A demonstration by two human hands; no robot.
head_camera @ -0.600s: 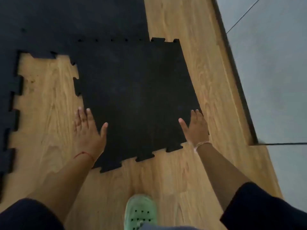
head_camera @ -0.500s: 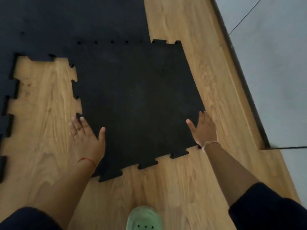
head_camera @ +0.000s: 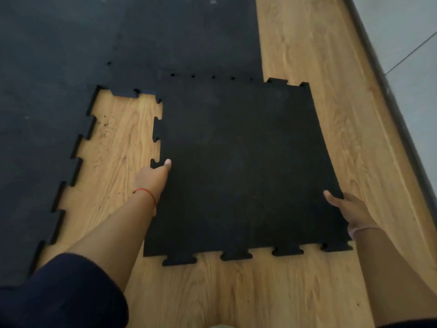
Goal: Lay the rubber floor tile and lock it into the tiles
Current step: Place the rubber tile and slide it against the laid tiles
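Tile (head_camera: 243, 166), black rubber, flat on wood floor (head_camera: 307, 292), far edge meeting laid tiles (head_camera: 118, 43) along a row of small dark gaps, seam not fully closed. Sits offset to the right: far right tabs jutting past the laid tiles' right edge. Bare wood strip left between tile's left edge and laid tiles on the left, dark specks scattered on it. Near edge tabs free on wood.

Left hand (head_camera: 152, 176) at tile's left edge, clamped on it, thumb on top, fingers hidden beneath or beside edge; red thread (head_camera: 145, 194) at wrist. Right hand (head_camera: 347, 209) at right edge near the near corner, gripping likewise, thumb on top surface; pale band (head_camera: 364, 229) at wrist. Dark sleeves (head_camera: 63, 292) low in view.
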